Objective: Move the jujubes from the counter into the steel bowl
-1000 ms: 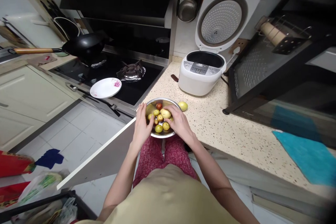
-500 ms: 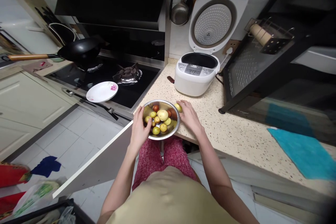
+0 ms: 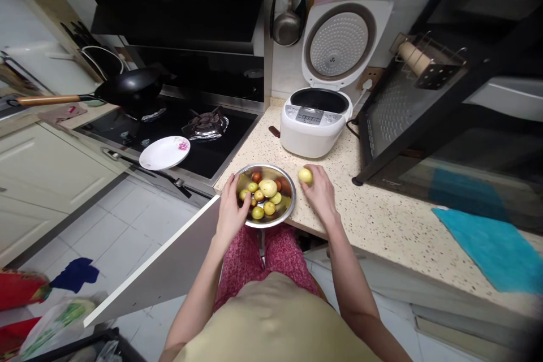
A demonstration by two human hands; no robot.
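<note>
A steel bowl [image 3: 287, 181] sits at the front edge of the speckled counter [image 3: 382, 209], holding several small yellow-green and reddish fruits [image 3: 268, 187]. My left hand [image 3: 232, 212] grips the bowl's left rim, fingers reaching inside. My right hand [image 3: 320, 195] rests on the counter just right of the bowl, its fingertips closed around a single yellow-green fruit [image 3: 305, 175].
An open white rice cooker [image 3: 316, 121] stands behind the bowl. A gas hob with a black wok [image 3: 129, 86] and a white flowered plate [image 3: 164, 152] lies to the left. A black rack [image 3: 424, 102] and a blue cloth [image 3: 487, 243] are on the right. An open white cabinet door [image 3: 156, 263] juts out below.
My right hand left the bowl and moved right to the loose fruit on the counter, taking hold of it. My left hand stays on the bowl's rim.
</note>
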